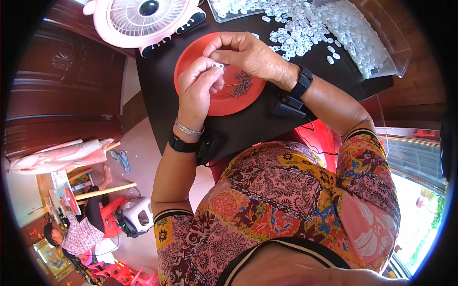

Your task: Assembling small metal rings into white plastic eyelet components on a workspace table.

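Note:
My left hand (196, 83) pinches a small white plastic piece with holes (218, 66) between thumb and forefinger, above a round red plate (224, 108). Close beside it, my right hand (250, 55) is closed, thumb and forefinger together just above the white piece. Whatever those right fingertips hold is too small to make out. Inside the plate, below both hands, lies a heap of small grey screws (243, 85). A thin yellowish stick (231, 85) reaches from the screws toward my left fingers.
Loose white plastic pieces (296, 40) spread over the dark table (167, 97), right of the plate. A clear bin (367, 62) full of them stands at the far right. A pink fan (143, 21) is at the back left. Another person (83, 233) sits in the room at left.

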Demonstrator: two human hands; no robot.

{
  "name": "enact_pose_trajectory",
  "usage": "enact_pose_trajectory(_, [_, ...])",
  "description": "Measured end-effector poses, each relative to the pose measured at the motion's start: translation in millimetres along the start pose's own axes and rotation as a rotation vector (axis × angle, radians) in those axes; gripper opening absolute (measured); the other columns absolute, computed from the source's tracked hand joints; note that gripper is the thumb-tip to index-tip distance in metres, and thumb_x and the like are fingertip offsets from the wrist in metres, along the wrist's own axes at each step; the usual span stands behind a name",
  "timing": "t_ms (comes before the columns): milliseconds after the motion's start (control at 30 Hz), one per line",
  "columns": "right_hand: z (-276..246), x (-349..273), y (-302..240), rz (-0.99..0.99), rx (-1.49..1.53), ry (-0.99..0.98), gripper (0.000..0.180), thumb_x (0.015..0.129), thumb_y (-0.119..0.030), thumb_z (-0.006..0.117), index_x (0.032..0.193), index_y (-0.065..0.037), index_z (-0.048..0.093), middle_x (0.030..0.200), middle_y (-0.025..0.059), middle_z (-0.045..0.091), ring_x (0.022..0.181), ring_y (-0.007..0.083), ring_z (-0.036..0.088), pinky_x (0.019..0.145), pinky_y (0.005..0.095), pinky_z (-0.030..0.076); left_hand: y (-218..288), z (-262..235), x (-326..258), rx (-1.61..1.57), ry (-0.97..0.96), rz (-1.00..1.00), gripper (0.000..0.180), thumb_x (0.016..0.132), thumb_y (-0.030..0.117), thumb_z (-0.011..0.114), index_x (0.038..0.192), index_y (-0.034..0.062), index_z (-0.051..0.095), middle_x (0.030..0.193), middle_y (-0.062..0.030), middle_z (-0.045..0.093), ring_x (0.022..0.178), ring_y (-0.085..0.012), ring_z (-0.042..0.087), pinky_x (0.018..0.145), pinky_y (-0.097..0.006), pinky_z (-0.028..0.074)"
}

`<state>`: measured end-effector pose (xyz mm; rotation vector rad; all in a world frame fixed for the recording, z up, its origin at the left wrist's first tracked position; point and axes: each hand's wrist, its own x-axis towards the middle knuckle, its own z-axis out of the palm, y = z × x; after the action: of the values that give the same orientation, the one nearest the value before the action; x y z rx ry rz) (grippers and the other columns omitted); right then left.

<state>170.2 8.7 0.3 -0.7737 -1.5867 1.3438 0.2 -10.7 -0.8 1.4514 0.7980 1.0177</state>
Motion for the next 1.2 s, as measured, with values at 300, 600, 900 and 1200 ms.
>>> enact_pose_trajectory(300, [-10,0,-1,0.083,0.037,-0.021,0.012,0.092,-0.01,0.056,0.098,-0.001,0.06,0.086,0.0009,0.061,0.076,0.0064,0.058,0.073,0.0209,0.048,0,3,1,-0.04,0.044,0.013,0.014,0.087,0.011,0.05,0.081,0.0016,0.058,0.066,-0.0017,0.057,0.06,-0.0064,0.051,0.055,-0.02,0.038])
enact_pose_trajectory(600, [-11,-1,-4,0.085,-0.082,-0.005,0.019,0.094,-0.021,0.056,0.091,-0.003,0.059,0.078,-0.0016,0.059,0.065,0.0041,0.054,0.063,0.0188,0.046,-2,-1,2,0.015,0.079,0.006,0.012,0.087,0.011,0.051,0.079,0.003,0.055,0.063,0.0005,0.051,0.056,-0.0048,0.045,0.051,-0.02,0.034])
enact_pose_trajectory(900, [-7,-2,-6,0.083,-0.164,-0.043,0.02,0.093,-0.023,0.057,0.088,-0.004,0.06,0.074,-0.003,0.057,0.065,0.0037,0.052,0.061,0.0195,0.045,0,-1,1,0.009,0.037,0.008,0.013,0.086,0.011,0.051,0.078,0.0012,0.055,0.065,0.0005,0.05,0.056,-0.0047,0.043,0.051,-0.02,0.033])
enact_pose_trajectory(1200, [-11,-3,-11,0.096,-0.191,-0.062,0.019,0.093,-0.022,0.057,0.088,-0.004,0.059,0.072,-0.0037,0.055,0.065,0.0032,0.05,0.06,0.0192,0.044,2,1,2,0.039,0.024,-0.007,0.014,0.086,0.011,0.051,0.077,0.0006,0.055,0.062,0.0007,0.049,0.055,-0.005,0.042,0.05,-0.02,0.033])
